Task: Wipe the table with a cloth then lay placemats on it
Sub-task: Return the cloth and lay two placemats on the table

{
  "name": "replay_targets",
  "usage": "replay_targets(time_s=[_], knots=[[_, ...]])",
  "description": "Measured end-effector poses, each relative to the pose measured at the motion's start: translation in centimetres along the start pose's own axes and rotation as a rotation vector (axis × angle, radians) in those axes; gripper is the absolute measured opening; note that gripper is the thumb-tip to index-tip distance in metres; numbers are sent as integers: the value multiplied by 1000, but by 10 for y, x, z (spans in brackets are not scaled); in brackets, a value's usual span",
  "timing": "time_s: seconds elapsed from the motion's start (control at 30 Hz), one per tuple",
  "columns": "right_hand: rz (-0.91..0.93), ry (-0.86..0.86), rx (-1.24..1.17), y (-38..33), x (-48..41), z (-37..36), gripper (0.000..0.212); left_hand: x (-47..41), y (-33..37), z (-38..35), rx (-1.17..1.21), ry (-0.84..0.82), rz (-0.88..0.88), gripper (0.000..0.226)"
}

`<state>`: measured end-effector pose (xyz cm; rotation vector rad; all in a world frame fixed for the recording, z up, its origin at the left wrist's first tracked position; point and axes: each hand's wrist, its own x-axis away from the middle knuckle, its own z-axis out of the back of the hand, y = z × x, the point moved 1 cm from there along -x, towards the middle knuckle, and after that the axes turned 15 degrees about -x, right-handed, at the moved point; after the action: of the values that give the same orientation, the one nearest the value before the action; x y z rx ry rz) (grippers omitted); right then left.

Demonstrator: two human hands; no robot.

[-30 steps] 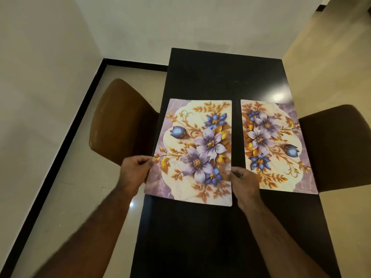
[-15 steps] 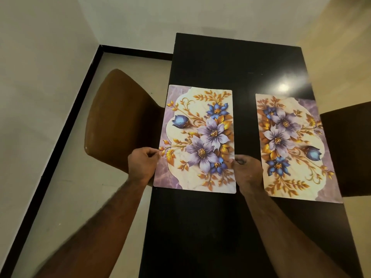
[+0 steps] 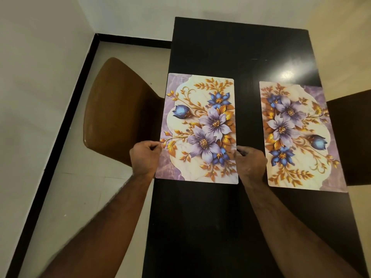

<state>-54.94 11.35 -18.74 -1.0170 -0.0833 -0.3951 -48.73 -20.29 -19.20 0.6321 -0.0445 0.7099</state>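
Black worktop [image 3: 241, 47] in cream-walled corner, brown chair [image 3: 120, 109] at left edge. Left placemat [image 3: 198, 127] sits at that edge, long axis pointing away from person, with left grip [image 3: 145, 157] and right grip [image 3: 251, 163] pinching its long sides. Right placemat [image 3: 297, 137] lies parallel.

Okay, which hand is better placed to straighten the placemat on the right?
Probably the right hand: it grips the left placemat in the gap beside the right placemat; the left hand grips its far edge.

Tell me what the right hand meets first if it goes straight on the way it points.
The left placemat: the right hand pinches its right edge and points away and leftward across it. Probably nothing else in that line; depth is unclear.
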Motion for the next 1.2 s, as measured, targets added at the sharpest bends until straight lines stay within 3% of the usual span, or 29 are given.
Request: replay_targets(time_s=[1.2], knots=[[38, -5, 94, -4, -2, 0, 27, -4, 7, 8, -97, -24, -12, 29]])
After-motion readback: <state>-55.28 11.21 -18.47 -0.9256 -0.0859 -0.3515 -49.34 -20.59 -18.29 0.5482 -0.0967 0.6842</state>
